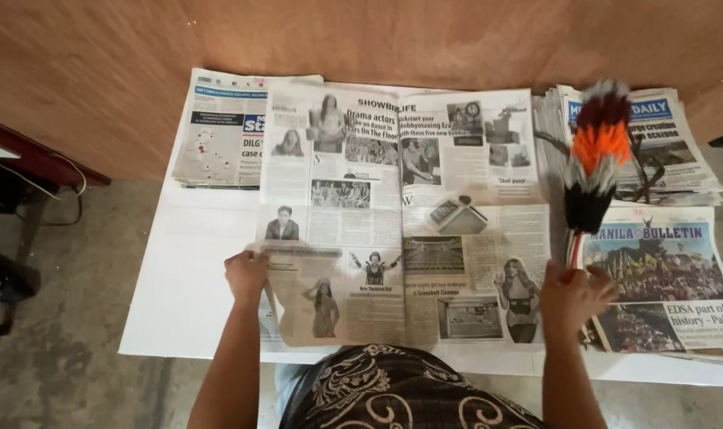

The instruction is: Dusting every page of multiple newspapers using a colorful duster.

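1. Head view showed the open newspaper spread (401, 214) lying flat on the white board (186, 294), its left lower edge pinched by the left hand (246, 274).
2. The right hand (572, 298) was clamped on one feather duster (596, 159).
3. Folding well seemingly called for matching edges.
4. Three other newspaper piles (663, 270) lay around.

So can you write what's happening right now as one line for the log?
left hand: pinching folded edge of open newspaper | right hand: gripping feather duster | surface: white board | right: newspaper stacks
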